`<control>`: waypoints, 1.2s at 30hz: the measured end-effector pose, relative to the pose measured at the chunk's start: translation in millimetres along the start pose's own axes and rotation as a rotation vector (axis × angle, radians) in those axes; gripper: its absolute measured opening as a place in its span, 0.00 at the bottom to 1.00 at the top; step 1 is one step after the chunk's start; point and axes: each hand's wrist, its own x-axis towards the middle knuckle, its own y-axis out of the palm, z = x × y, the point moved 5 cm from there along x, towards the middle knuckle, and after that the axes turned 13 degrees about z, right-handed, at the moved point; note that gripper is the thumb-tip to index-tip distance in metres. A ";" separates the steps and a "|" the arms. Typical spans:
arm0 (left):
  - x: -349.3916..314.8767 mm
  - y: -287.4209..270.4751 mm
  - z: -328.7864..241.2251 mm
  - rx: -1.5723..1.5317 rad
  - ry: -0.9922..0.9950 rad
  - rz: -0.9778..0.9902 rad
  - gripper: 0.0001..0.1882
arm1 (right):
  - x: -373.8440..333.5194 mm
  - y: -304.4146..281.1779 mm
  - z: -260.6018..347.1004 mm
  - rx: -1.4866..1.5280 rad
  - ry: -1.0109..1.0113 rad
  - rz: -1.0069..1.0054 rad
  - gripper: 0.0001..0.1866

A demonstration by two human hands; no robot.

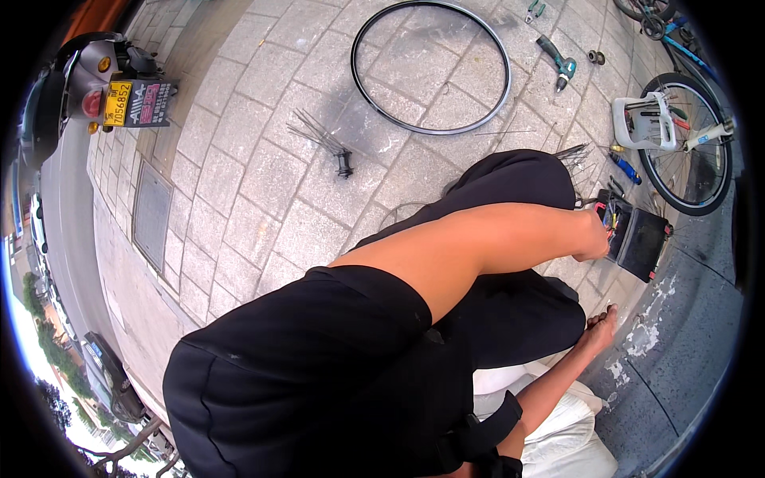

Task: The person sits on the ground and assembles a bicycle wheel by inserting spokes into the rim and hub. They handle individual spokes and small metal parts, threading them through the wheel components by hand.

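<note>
My left arm stretches across my bent knees, and my left hand [592,236] is at the edge of an open black toolbox [640,247] on the right. Its fingers reach down among small coloured tools [610,217] and are hidden, so I cannot tell what they hold. Below it, by my knee, my right hand [603,328] is closed with its fingers curled. Whatever is in it, if anything, is too small to make out. A bare black wheel rim [356,73] lies on the paving ahead. Left of my knees stands a black hub [343,162] with loose spokes [315,134] fanning from it.
A teal-and-black cordless drill [555,62] and green-handled pliers [535,10] lie at the far right. A blue-handled tool [625,168] is near the toolbox. A bicycle wheel [725,171] rests beside a white plastic stand [633,127]. A scooter [92,92] is parked at left.
</note>
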 end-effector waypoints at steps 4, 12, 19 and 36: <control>-29.0 -29.2 0.2 -0.028 0.010 -0.233 0.16 | -17.4 133.3 38.4 -0.191 -0.158 0.344 0.19; -68.1 -82.7 -22.0 0.096 -0.069 -0.210 0.15 | -117.1 331.6 -117.7 -0.917 -0.045 1.313 0.13; -74.7 -27.5 41.4 0.037 0.049 -0.188 0.09 | -147.4 358.3 -155.8 -1.034 0.033 1.444 0.15; -123.4 -4.9 80.8 -0.178 0.033 0.047 0.14 | -259.1 436.8 -183.0 -0.582 0.001 1.653 0.23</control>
